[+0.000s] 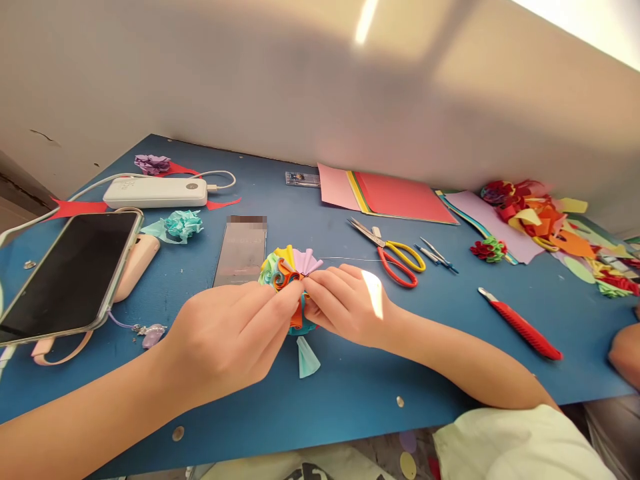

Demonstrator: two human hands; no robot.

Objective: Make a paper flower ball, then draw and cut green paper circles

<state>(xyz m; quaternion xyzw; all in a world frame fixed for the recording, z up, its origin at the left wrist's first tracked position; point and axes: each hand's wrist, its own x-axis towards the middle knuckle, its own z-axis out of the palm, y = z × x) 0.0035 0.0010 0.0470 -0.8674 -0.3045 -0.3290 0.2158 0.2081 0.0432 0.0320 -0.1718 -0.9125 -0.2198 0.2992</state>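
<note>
A multicoloured folded-paper ball, with yellow, lilac, green, orange and blue pleated pieces, is held above the blue table between both hands. My left hand is closed on its left side, thumb and fingertips pinched near the middle. From the right, my right hand is closed on it, fingertips meeting the left ones beside the lilac pleats. The fingers hide much of the ball. A thin thread runs from near the right fingers towards the scissors. Below the ball lies a loose pale-blue pleated paper piece.
A grey phone lies behind my left hand. Further left are a black-screened phone, a white power bank and crumpled teal paper. Coloured sheets, a red utility knife and paper scraps lie rightward. Another person's arm shows at right.
</note>
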